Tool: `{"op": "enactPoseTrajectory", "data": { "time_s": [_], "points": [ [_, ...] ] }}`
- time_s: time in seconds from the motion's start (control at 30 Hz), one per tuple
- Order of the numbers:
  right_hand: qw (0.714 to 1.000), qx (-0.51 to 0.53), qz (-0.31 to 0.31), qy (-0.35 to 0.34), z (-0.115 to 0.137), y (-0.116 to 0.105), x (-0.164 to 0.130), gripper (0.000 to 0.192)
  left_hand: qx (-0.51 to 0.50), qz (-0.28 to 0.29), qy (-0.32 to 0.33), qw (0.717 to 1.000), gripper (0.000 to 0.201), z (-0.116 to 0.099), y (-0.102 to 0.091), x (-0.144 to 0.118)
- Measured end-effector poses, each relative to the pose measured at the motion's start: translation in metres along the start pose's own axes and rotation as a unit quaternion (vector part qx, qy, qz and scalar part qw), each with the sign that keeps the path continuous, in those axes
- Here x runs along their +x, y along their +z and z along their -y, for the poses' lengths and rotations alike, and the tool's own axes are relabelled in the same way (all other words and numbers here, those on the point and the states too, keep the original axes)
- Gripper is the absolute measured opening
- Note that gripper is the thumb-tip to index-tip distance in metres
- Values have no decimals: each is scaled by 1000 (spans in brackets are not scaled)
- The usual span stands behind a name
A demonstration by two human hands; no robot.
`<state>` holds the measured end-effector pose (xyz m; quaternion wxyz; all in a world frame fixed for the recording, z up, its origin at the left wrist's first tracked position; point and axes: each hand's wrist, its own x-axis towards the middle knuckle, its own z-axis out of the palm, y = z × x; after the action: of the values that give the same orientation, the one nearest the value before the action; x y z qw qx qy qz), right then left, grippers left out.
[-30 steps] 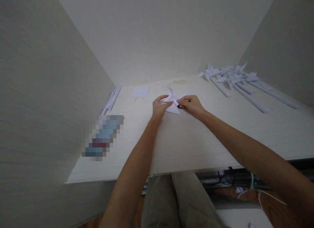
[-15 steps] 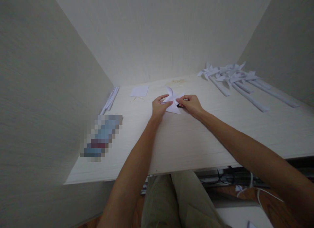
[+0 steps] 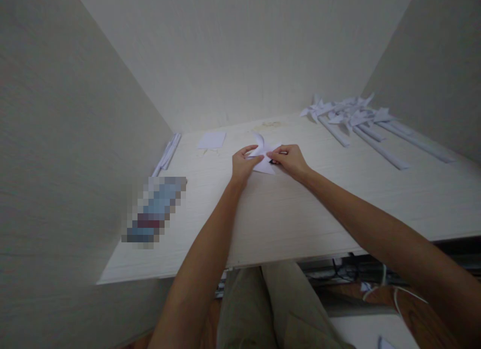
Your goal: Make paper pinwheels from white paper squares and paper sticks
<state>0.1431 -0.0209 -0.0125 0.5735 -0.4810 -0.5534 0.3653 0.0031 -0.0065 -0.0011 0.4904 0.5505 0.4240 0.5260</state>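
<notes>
a piece of thin, smooth white paper, shaped like a pinwheel with one vane curling up and a flat pointed corner toward the person, sits near the middle of the surface, between the two hands. the left hand grips its left side, thumb on top, fingers curved around the curl. the right hand has its fingers closed on a small black object, too small to identify, with the fingertips at the paper's right side.

the surface is pale, with a fine streaked grain. toward its far right lie crisp folded pinwheels with slim rolled tubes; at the far left, a square sheet lies flat near a bundle of paper rolls. a pixelated item lies nearer the person. plain greyish panels enclose three sides; below are dark cables and a wood-toned floor.
</notes>
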Motion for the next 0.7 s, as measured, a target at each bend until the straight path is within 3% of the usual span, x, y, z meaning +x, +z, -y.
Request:
{"op": "enactPoseTrajectory", "data": {
  "time_s": [0.7],
  "points": [
    [998,-56,-1,-13,3,-1,0,22,2,-1,1,1000,37,-3,2,-2]
  ]
}}
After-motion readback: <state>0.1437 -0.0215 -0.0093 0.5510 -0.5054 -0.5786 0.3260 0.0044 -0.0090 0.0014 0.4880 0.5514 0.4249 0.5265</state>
